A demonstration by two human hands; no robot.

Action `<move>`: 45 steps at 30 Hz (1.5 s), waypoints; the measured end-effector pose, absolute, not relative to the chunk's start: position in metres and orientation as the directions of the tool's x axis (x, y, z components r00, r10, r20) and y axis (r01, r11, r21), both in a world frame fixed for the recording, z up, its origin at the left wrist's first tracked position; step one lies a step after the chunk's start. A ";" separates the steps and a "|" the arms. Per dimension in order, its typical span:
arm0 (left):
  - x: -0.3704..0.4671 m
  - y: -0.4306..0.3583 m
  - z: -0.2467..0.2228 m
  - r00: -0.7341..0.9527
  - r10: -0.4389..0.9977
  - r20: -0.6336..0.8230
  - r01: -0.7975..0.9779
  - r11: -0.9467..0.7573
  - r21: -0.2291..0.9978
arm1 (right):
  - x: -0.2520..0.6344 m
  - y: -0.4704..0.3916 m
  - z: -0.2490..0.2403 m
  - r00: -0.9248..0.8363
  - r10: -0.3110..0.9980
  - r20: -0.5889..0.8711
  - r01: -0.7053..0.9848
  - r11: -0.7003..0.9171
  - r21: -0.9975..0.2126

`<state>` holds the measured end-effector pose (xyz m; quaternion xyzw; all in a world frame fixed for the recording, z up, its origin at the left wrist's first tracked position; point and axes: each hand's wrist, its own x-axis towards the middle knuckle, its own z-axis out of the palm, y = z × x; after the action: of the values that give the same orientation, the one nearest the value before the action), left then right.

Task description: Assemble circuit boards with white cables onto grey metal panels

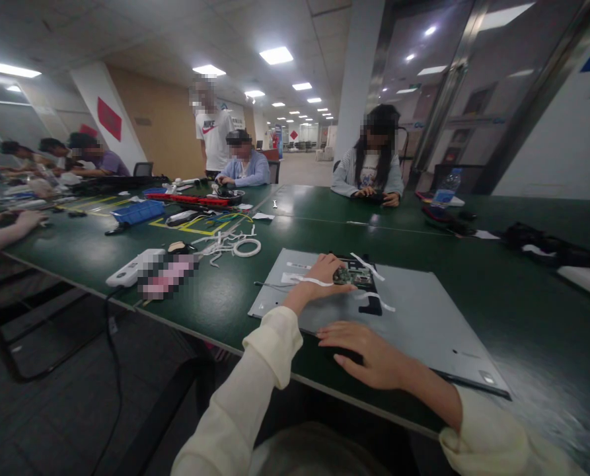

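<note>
A flat grey panel (418,311), like the back of a display screen, lies on the table in front of me. On it sits a green circuit board (357,277) with strips of white tape (367,266) and black pieces around it. My left hand (319,277) reaches over the panel, thumb and fingers around the left end of the board. My right hand (367,350) lies palm down at the panel's near edge, its fingers stretched out. What is under the right palm is dark and hard to make out.
Left of the panel are a white roll of tape (247,247), a white power strip (135,267) and a pink item (168,276). Farther back are a blue tray (137,211) and a water bottle (446,188). People sit around the green table (295,228).
</note>
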<state>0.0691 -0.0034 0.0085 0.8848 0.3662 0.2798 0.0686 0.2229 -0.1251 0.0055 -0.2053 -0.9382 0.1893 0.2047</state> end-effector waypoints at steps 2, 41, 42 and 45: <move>0.069 -0.003 0.006 0.585 0.686 0.433 0.611 -0.724 0.321 | 0.222 -0.124 0.007 -0.837 0.448 0.313 0.300 0.856 -0.422; 0.075 -0.006 -0.008 0.627 0.706 0.328 0.683 -0.702 0.204 | 0.221 -0.120 0.005 -0.815 0.462 0.350 0.276 0.840 -0.467; 0.075 -0.006 -0.007 0.629 0.706 0.326 0.682 -0.702 0.204 | 0.221 -0.120 0.005 -0.815 0.461 0.351 0.274 0.841 -0.467; 0.072 -0.008 -0.007 0.636 0.707 0.309 0.671 -0.705 0.229 | 0.221 -0.120 0.005 -0.813 0.463 0.353 0.279 0.842 -0.462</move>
<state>0.0725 -0.0076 -0.0066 0.9033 0.3814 0.1908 0.0463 0.2208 -0.1205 0.0047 -0.1994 -0.9312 0.1984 0.2320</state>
